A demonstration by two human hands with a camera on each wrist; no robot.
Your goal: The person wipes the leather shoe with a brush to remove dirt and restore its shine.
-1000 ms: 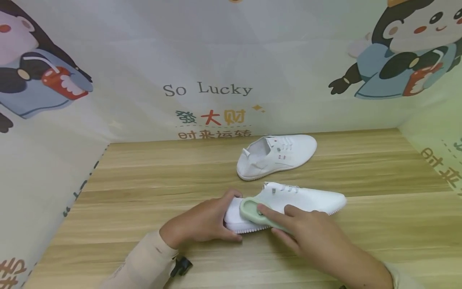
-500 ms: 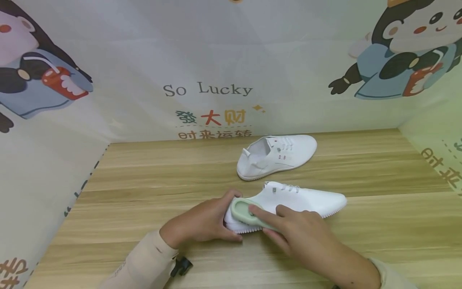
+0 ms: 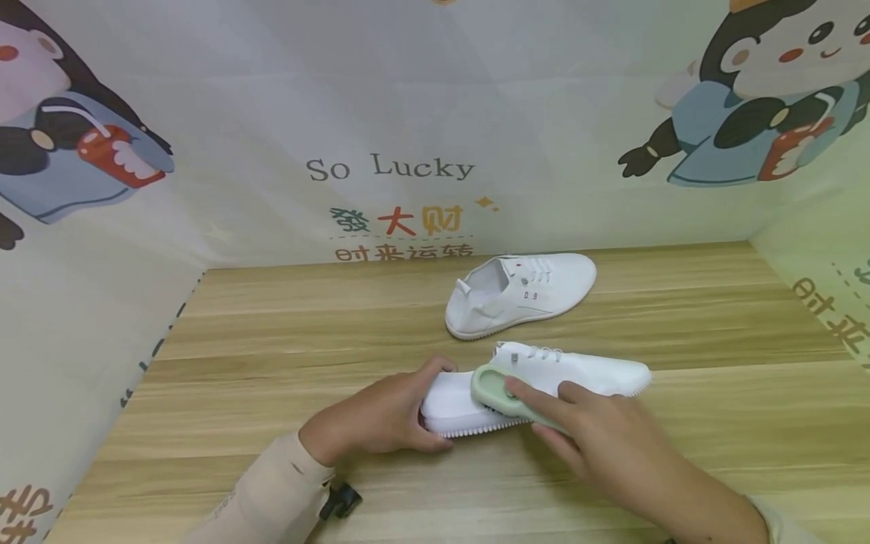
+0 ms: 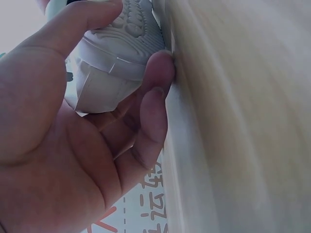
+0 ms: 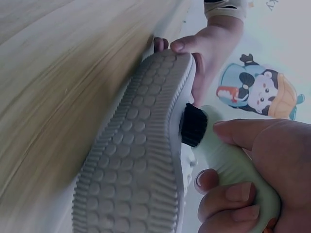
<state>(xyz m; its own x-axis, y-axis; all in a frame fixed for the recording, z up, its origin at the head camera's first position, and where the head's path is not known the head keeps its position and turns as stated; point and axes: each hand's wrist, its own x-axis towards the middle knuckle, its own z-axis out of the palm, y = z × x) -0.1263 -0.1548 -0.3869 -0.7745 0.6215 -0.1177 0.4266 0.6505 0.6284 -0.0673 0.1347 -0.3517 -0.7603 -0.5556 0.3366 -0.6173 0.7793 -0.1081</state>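
Observation:
A white lace-up shoe [image 3: 584, 370] lies tipped on its side in the head view, toe to the right. My left hand [image 3: 374, 415] grips its heel, thumb near the sole edge. In the left wrist view the heel [image 4: 109, 82] sits between thumb and fingers. My right hand [image 3: 605, 446] holds a pale green brush [image 3: 492, 385], index finger pressed on its head. In the right wrist view the brush's black bristles [image 5: 194, 125] meet the shoe's side just above the studded sole [image 5: 131, 160], and fingers curl round the handle.
A second white shoe [image 3: 550, 291] stands upright behind, close to the printed back wall [image 3: 394, 113]. The wood-grain tabletop [image 3: 258, 332] spreads beneath everything. A small black clip-like piece [image 3: 341, 500] shows by the left sleeve [image 3: 272, 491].
The brush slid left toward the heel by half a second ago, then moved back right to the shoe's middle. My left hand has stayed at the heel.

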